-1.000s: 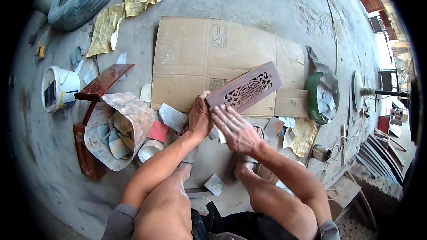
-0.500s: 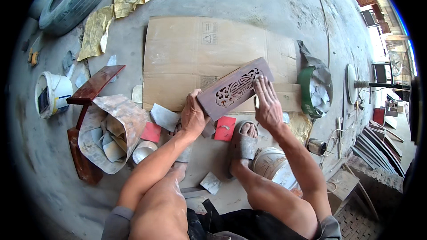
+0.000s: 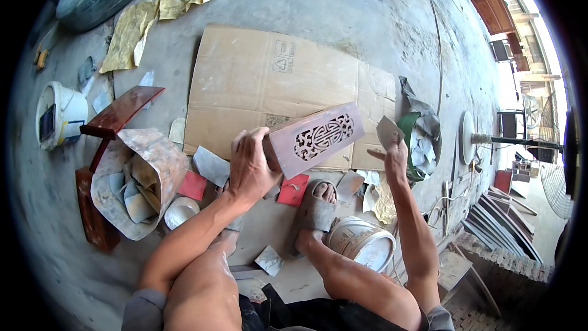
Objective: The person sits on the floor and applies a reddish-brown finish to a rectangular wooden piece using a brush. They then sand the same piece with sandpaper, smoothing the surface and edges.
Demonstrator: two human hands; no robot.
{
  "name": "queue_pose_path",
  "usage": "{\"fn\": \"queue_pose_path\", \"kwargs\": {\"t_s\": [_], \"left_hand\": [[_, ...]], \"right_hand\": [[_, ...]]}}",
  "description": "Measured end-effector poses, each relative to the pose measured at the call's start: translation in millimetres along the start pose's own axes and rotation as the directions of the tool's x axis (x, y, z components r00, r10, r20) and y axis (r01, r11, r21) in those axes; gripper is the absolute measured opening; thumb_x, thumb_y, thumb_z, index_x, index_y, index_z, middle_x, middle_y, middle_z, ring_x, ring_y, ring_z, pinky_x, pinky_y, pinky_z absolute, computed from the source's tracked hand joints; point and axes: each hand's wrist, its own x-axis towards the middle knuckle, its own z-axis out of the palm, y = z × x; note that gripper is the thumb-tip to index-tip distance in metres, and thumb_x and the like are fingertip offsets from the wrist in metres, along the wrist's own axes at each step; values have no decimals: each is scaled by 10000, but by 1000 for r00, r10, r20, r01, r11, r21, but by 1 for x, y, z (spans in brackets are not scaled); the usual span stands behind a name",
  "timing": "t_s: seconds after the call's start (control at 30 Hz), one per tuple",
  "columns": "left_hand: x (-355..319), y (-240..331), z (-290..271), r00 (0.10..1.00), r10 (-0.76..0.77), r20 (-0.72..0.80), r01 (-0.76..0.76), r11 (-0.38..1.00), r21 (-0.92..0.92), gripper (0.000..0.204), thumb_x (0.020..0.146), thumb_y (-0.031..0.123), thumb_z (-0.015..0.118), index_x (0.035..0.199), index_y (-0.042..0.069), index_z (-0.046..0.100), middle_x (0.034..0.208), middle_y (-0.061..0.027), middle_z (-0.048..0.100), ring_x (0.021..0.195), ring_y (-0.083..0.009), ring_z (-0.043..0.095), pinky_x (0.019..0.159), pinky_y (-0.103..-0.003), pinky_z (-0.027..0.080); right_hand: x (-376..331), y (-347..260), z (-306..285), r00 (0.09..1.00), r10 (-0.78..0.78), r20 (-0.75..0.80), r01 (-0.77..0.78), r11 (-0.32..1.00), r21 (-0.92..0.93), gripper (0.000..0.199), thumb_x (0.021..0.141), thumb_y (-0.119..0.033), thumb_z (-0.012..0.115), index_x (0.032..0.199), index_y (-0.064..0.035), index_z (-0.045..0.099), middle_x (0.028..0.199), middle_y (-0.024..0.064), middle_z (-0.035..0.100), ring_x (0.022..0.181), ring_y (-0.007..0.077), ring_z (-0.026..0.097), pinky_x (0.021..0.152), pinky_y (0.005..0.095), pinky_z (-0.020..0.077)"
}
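My left hand (image 3: 252,162) grips the left end of a reddish-brown wooden box (image 3: 315,141), whose facing side carries an oval cut-out fretwork pattern. The box is tilted, its right end higher, above a flat cardboard sheet (image 3: 233,73). Apart from the box, to its right, my right hand (image 3: 395,158) pinches a small grey-brown piece of sandpaper (image 3: 388,132) between fingers and thumb. Other fingers of that hand stretch out to the left. The far side of the box and part of my left fingers are hidden.
A green basin (image 3: 406,124) with paper scraps stands at the right. An open sack (image 3: 138,220) of sheets, a red wooden piece (image 3: 125,110) and a white bucket (image 3: 68,116) lie left. Between my feet is red sandpaper (image 3: 293,189); a second bucket (image 3: 361,242) sits by my right leg.
My right hand has left the box's carved face and moved right and down, bringing the sandpaper into sight. The box has shifted slightly down, still held by my left hand; the view has shifted too.
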Motion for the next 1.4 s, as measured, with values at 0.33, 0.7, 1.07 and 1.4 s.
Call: {"fn": "queue_pose_path", "kwargs": {"t_s": [0.33,0.7,1.07,1.4], "left_hand": [[0,23,-31,991,69,115,-72,997,18,921,743,98,825,1488,-79,314,1325,-293,509,1211,-471,518,1077,-542,392],[9,36,-25,969,93,229,-114,990,84,1079,759,208,892,1533,-63,191,1313,-275,482,1199,-431,524,1058,-503,407],[-9,36,-30,964,9,265,-47,990,135,1127,779,135,892,1553,-55,95,1267,-251,595,1164,-402,595,1060,-498,415],[-15,30,-24,958,9,287,-41,993,107,1151,733,161,909,1539,-79,122,1276,-263,534,1125,-416,582,1005,-499,440]], "right_hand": [[-90,9,67,794,-532,295,608,711,-353,672,867,93,447,1538,84,413,1588,302,428,1532,426,349,1270,470,287],[-111,-10,71,783,-544,301,621,711,-331,707,837,-7,561,1530,63,441,1576,275,461,1510,397,400,1259,470,327],[-96,9,59,784,-539,309,621,674,-401,771,809,-14,629,1545,53,410,1541,283,493,1461,398,466,1217,470,390],[-78,20,67,828,-548,122,541,721,-433,657,817,-4,610,1455,69,475,1487,316,523,1376,444,534,1165,462,450]]}}
